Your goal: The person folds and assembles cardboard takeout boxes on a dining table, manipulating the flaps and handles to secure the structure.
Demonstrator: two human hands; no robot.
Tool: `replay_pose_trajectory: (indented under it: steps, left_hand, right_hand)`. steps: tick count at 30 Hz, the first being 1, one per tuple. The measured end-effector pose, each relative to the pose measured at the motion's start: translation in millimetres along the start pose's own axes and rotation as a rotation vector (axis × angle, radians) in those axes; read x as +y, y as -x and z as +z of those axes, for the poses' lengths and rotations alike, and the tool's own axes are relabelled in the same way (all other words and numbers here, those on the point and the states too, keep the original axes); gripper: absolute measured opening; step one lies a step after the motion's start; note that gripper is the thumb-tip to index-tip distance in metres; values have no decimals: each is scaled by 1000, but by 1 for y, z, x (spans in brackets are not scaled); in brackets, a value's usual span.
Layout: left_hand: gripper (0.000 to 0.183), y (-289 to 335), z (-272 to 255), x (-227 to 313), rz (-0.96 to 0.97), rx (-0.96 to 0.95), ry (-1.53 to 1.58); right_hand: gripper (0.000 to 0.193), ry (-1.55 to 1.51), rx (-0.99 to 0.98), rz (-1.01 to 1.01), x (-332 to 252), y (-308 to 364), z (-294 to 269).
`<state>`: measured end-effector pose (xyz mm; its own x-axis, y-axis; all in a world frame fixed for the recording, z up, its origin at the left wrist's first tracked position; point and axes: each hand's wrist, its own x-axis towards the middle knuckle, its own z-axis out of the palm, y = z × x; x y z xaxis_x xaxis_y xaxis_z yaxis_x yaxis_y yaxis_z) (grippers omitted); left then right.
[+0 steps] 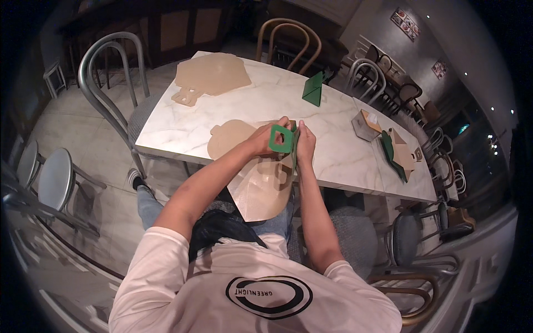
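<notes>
Both my hands are together at the table's near edge, closed on a folding cardboard piece [281, 129], green outside and brown inside. My left hand [262, 139] grips it from the left, by a green flap with a squarish hole. My right hand [305, 145] pinches its right side, thumb up. Below them, a flat brown cardboard sheet [261, 191] hangs over the edge above my lap; whether it joins the held piece I cannot tell. Another brown sheet with a rounded tab [221, 141] lies on the table beside my left hand.
On the white marble-patterned table [266, 91] lie a brown die-cut cardboard sheet [214, 72] at the far left and a green folded triangular piece [313, 90]. To the right are a tissue box [365, 127] and green-and-brown cardboard [395, 155]. A metal-framed chair [114, 83] stands left.
</notes>
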<state>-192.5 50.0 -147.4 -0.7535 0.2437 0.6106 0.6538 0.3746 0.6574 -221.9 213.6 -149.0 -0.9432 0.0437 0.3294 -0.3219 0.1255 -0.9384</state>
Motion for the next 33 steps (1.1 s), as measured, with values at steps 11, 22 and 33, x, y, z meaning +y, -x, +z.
replay_pose_trajectory:
  steps: [11, 22, 33]
  left_hand:
    - [20, 10, -3, -34, 218, -122, -98]
    - [52, 2, -37, 22, 91, -634, -305]
    - [61, 13, -68, 36, 98, -724, -362]
  right_hand:
    - [41, 35, -141, 24, -19, 11, 18]
    - [46, -367, -335, 269, -12, 20, -89]
    - [22, 115, -686, 470, -38, -6, -76]
